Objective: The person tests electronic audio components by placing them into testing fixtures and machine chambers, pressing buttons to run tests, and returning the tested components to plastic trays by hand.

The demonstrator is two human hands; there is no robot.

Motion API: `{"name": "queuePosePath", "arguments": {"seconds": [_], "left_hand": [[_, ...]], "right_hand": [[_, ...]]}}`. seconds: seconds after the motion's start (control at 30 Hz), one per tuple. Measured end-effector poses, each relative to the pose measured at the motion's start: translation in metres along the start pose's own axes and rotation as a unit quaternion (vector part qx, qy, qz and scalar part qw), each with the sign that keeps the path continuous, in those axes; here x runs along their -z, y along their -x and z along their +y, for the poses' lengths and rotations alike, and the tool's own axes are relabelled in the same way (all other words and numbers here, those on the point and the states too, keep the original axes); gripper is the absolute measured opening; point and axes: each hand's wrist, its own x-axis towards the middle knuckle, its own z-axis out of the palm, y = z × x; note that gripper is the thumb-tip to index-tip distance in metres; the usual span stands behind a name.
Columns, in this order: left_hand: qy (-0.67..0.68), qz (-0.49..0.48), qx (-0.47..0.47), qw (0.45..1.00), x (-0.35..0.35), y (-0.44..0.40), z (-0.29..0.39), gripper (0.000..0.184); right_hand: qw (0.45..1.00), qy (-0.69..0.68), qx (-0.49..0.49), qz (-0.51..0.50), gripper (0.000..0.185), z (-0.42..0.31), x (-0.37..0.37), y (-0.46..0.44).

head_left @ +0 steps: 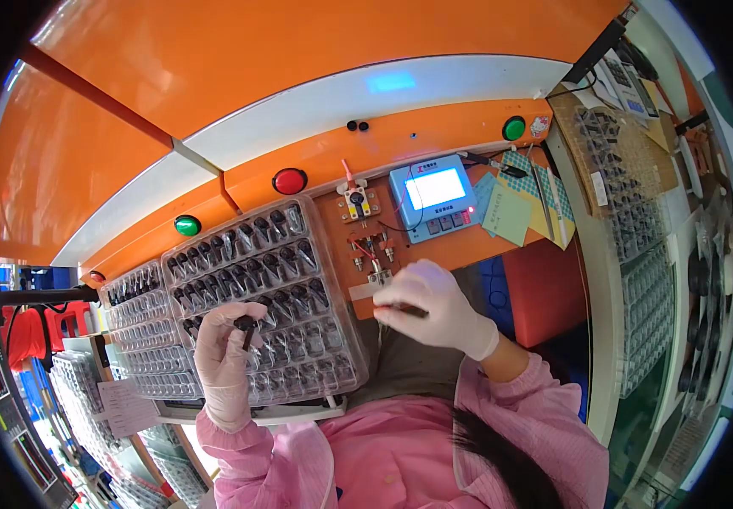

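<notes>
My gloved left hand (224,365) is over the front left part of a clear plastic tray (352,339). Between its thumb and fingers it pinches a small black part with a stem (247,329). Rows of similar black parts fill many of the tray's pockets. My gloved right hand (438,307) is near the front edge of the orange bench, just right of a metal clamp fixture (376,265). Its fingers are curled together, with something dark between them that I cannot make out. Behind the clamp sits a small test fixture (356,204) with a red handle.
A blue tester with a lit screen (434,188) stands at the back of the bench. Papers and tweezers (544,204) lie to its right. Red (290,181) and green (514,128) buttons line the orange panel. More trays (150,331) stand left, others (645,314) right.
</notes>
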Motion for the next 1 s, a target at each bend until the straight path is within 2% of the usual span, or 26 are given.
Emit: {"name": "queuePosePath", "arguments": {"seconds": [0.17, 0.27, 0.4, 0.53, 0.77, 1.0], "left_hand": [[0.01, 0.01, 0.006, 1.0, 0.002, 0.0, 0.0, 0.017], [0.011, 0.01, 0.004, 1.0, 0.0, 0.002, -0.002, 0.017], [0.011, 0.009, -0.016, 1.0, 0.002, 0.005, -0.003, 0.017], [0.016, 0.014, -0.017, 1.0, 0.004, 0.008, -0.005, 0.016], [0.015, 0.036, -0.008, 0.999, 0.005, 0.013, -0.002, 0.016], [0.008, 0.024, -0.068, 0.997, 0.013, 0.015, -0.011, 0.012]], "right_hand": [[0.999, 0.024, 0.047, -0.005, 0.016, -0.013, 0.0, 0.013], [0.998, 0.022, 0.038, 0.048, 0.014, -0.011, -0.004, 0.008], [0.997, 0.044, -0.013, 0.061, 0.014, -0.008, -0.01, 0.002], [0.995, 0.048, -0.018, 0.082, 0.015, -0.007, -0.014, -0.003], [0.995, 0.055, -0.026, 0.08, 0.015, -0.008, -0.014, -0.002], [0.994, 0.049, -0.022, 0.093, 0.015, -0.003, -0.017, -0.001]]}}
